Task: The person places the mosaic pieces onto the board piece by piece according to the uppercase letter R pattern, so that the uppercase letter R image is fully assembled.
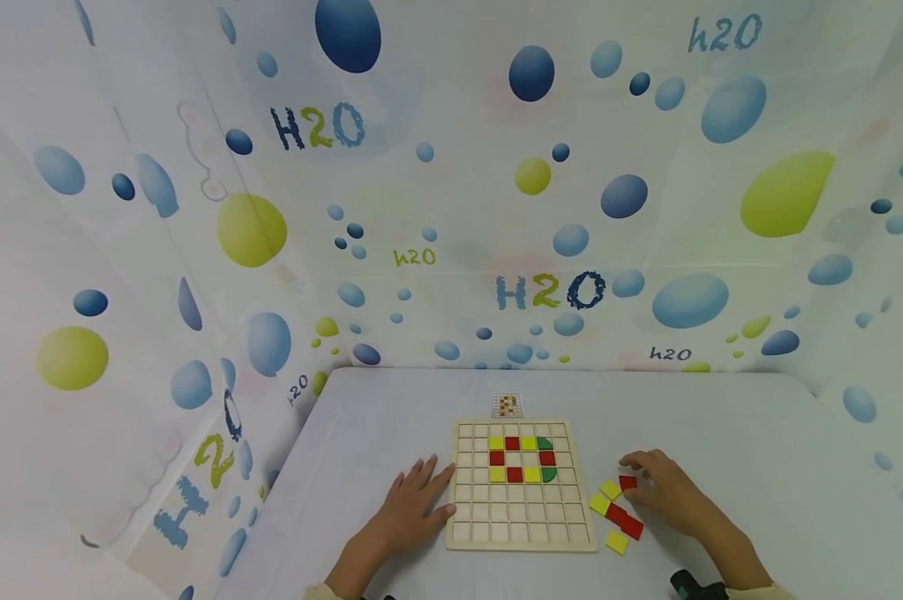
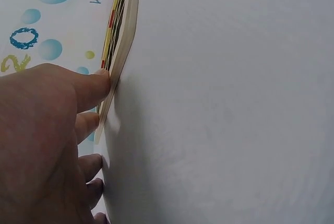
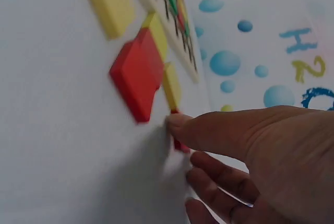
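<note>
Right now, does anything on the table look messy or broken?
I see nothing spilled or broken. The coloured pieces sit neatly in squares on the board. Only the loose red and yellow tiles beside its right edge look untidy: most lie crooked compared with the board.

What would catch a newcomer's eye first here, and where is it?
Probably the ring of red, yellow and green tiles on the wooden grid board, on the white table. Behind it, the backdrop stands out with its blue and lime drops and H2O lettering. The left hand touches the board's left edge, and the right hand is at loose red and yellow tiles beside its right edge.
</note>
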`<control>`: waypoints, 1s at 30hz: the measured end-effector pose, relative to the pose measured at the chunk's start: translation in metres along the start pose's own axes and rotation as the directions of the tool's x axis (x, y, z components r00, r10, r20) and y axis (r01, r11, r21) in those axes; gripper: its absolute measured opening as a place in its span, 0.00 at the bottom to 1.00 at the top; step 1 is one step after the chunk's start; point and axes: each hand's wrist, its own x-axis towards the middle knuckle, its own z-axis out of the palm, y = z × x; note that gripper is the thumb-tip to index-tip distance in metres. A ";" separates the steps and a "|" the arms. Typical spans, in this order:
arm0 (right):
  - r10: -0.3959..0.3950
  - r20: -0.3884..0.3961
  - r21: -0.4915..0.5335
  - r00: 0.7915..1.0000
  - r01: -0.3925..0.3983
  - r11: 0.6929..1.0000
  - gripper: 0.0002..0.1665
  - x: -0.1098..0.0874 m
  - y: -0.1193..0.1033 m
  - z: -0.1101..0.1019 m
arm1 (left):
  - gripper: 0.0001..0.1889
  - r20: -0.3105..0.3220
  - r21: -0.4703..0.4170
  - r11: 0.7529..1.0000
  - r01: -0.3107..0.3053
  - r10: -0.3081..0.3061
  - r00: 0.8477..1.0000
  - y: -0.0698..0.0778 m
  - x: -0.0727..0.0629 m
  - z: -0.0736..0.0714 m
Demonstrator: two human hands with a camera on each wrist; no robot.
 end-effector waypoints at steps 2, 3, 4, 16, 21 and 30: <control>0.014 0.003 0.008 1.000 -0.014 1.000 0.22 -0.001 0.004 -0.002 | 0.36 -0.003 -0.004 1.000 -0.003 0.003 1.000 -0.001 0.000 0.000; 0.018 0.003 0.009 1.000 -0.018 1.000 0.21 -0.001 0.006 -0.002 | 0.36 -0.004 -0.005 1.000 -0.005 0.005 1.000 -0.001 0.000 0.000; 0.022 -0.001 0.010 1.000 -0.022 1.000 0.19 -0.001 0.008 -0.001 | 0.36 -0.004 -0.005 1.000 -0.008 0.007 1.000 -0.001 0.000 0.000; -0.076 -0.067 0.013 0.995 0.077 0.997 0.15 0.008 0.011 0.016 | 0.35 -0.006 -0.014 1.000 -0.015 0.015 1.000 0.000 0.000 -0.001; -0.045 -0.081 0.011 0.996 0.046 0.999 0.16 0.016 0.008 0.021 | 0.35 -0.001 -0.017 1.000 -0.009 0.009 1.000 0.001 0.000 -0.001; -0.010 -0.068 0.038 0.998 0.013 0.999 0.17 0.033 -0.003 0.026 | 0.36 0.003 -0.015 1.000 -0.005 0.005 1.000 0.001 -0.001 -0.002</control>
